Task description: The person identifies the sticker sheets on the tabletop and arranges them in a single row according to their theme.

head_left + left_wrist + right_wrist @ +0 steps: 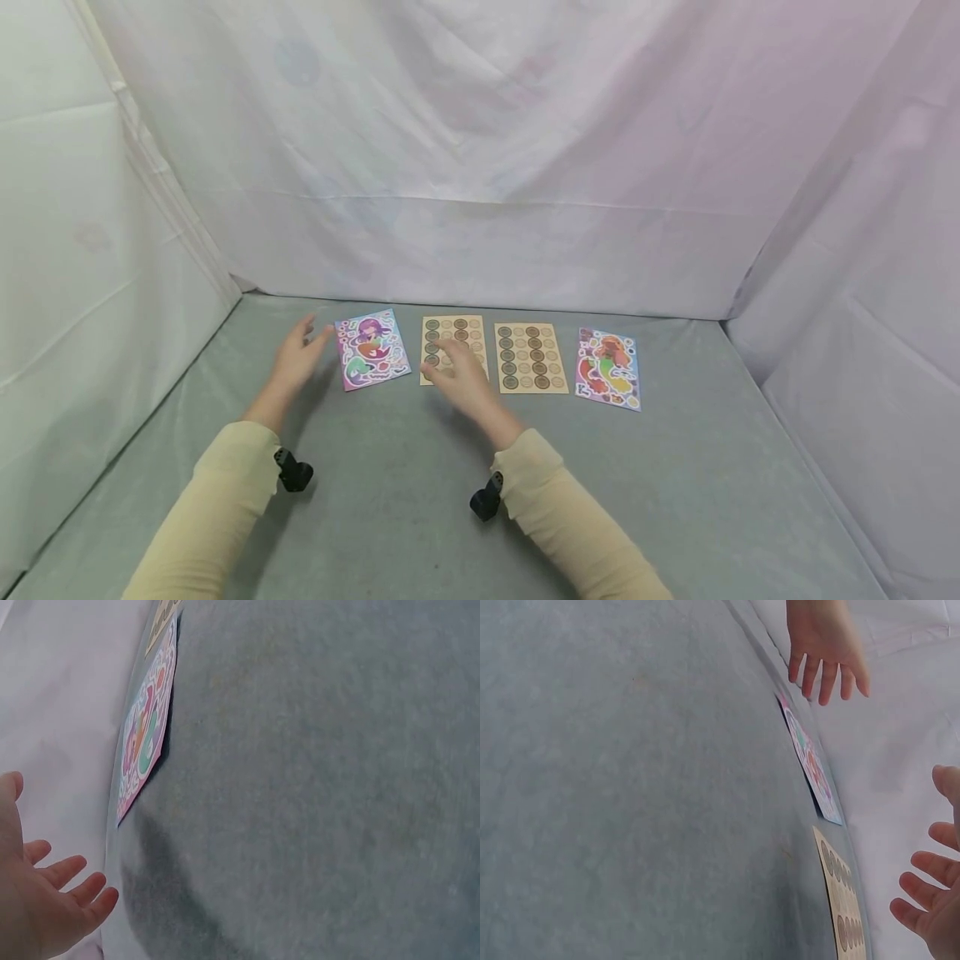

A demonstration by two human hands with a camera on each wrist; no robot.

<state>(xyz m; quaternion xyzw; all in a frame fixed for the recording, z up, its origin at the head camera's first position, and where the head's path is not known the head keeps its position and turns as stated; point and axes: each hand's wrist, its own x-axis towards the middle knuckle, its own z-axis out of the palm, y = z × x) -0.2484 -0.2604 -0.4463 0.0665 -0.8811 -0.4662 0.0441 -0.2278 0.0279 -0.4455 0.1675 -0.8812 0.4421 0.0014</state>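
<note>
One rectangular, pink-and-blue paper sheet with a purple-haired mermaid is placed just to the right of the left hand, whose fingers are released and loosely spread. By the right hand, a light tan paper sheet with rows of round brown prints is partly covered in the head view; the fingers of this hand are also released, and nothing is grasped by them. To the right of it, a second tan sheet with round prints is laid, and then, after a wider gap, a blue-bordered sheet with an orange-haired mermaid.

In the left wrist view, the left fingers are shown raised and apart from the purple-haired mermaid's sheet. In the right wrist view, both hands are seen against the white cloth wall, so the height of the fingers is better understood there. The orange-haired mermaid's sheet is shown only in the head view.

The row of sheets is set near the back edge of the grey tabletop. Behind it, movement is limited by the wall; a wide grey stretch is left in front and at the right side.
</note>
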